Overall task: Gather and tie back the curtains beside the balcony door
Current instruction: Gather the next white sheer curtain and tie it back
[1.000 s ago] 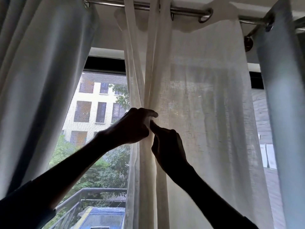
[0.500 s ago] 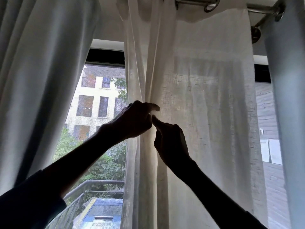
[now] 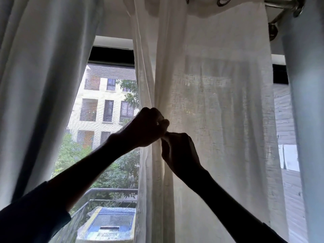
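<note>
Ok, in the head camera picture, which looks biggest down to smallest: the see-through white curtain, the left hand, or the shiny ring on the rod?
1. Sheer white curtain, by far the biggest.
2. Left hand, though being nearer the camera makes it look bigger.
3. Metal ring, smallest; the frame's top edge cuts it off.

Dark sleeves (image 3: 33, 216), apparently navy, pushed up both forearms.

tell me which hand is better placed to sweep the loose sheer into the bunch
Right, likely. The right hand sits on the side where the sheer hangs spread; the left hand is closed on the bunch.
</note>
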Tool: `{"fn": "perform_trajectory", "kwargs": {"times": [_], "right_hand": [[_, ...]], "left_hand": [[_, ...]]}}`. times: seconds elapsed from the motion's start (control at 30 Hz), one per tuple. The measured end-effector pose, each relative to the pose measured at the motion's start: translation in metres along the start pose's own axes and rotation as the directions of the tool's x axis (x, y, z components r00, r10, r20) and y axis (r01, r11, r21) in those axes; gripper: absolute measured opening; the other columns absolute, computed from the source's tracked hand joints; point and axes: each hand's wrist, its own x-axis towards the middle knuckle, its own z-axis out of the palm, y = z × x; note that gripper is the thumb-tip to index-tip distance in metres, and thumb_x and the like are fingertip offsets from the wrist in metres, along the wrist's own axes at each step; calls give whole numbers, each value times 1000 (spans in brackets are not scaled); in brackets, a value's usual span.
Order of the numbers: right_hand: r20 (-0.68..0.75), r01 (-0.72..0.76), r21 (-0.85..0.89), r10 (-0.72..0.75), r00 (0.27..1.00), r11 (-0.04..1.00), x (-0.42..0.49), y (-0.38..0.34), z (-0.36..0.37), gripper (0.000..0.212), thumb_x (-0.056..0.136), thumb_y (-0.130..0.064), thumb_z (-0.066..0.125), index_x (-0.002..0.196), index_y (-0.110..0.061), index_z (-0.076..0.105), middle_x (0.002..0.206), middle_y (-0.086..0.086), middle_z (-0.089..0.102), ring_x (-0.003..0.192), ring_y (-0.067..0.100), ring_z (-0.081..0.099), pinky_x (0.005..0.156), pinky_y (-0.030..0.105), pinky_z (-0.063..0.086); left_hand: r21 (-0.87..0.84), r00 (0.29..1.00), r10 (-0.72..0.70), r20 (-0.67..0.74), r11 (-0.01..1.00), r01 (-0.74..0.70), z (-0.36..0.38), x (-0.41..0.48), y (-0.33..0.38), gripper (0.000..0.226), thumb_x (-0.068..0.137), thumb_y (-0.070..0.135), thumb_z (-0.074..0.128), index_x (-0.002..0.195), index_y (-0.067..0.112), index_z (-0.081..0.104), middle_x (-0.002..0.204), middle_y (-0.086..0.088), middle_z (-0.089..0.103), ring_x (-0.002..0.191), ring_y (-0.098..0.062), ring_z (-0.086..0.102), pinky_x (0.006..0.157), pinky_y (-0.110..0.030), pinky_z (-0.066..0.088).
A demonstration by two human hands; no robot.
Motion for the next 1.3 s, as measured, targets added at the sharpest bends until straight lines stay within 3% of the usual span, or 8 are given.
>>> {"fn": "perform_trajectory", "kwargs": {"times": [0.2,0.33,0.5,0.63,0.8,1.03,1.17,1.3], "right_hand": [[116,-123,231,99,988,965,-3,20,-29,26,94,-39,66,116,-28,72,146,-7,53,127,3,56,105,29,49],[-244,-307,-66,283,927,949,3,64,-65,54,88,-38,71,133,-11,58,161,9,31,147,24,32,118,46,34],[-194,-652,-159,624,757,741,16,104,-112,126,78,-77,59,158,-4,-6,166,18,-6,154,29,-6,125,45,4],[-79,-711,-103,707,703,695,29,110,-113,124,74,-76,66,156,-2,12,151,20,41,139,35,41,112,44,36],[-49,-487,-409,514,857,772,46,95,-74,28,98,-22,54,121,-6,56,121,17,59,113,35,55,87,34,40],[30,-137,-338,156,987,931,90,-21,-12,36,92,-11,53,128,-5,55,117,16,65,108,37,61,86,38,45],[18,128,-247,-127,992,961,99,-57,12,33,89,-13,49,117,-1,63,95,16,70,87,39,68,69,38,48],[101,49,-207,-29,994,977,87,-37,1,39,92,-13,56,130,-5,56,105,17,68,97,38,66,76,38,48]], "left_hand": [[-48,984,-48,-170,998,41,15,1,-17,22,82,35,74,67,19,77,67,8,72,68,-2,68,77,-8,44],[-70,972,-153,-177,987,143,27,1,-25,4,77,17,74,80,19,76,81,1,75,70,-9,68,65,10,31],[-39,969,-66,-240,998,58,38,-3,-22,21,83,7,65,99,16,75,91,4,70,80,-15,65,102,-33,45],[-39,968,-25,-248,999,15,45,-3,-24,26,87,6,60,105,17,74,107,0,73,94,-19,70,105,-36,44],[-13,970,34,-241,999,-38,43,-6,-24,28,89,6,57,108,15,75,112,-1,73,95,-18,71,99,-34,50],[69,972,-17,-233,997,34,37,-8,-37,17,88,8,53,82,7,69,80,-13,67,88,-34,65,76,-33,46],[139,946,-99,-309,979,148,33,-12,-61,51,85,29,25,81,-9,59,76,-31,57,85,-45,57,70,-45,25],[118,950,-35,-311,990,75,24,-16,-61,33,87,-1,53,60,18,52,62,-7,64,63,-29,61,66,-24,32]]}}
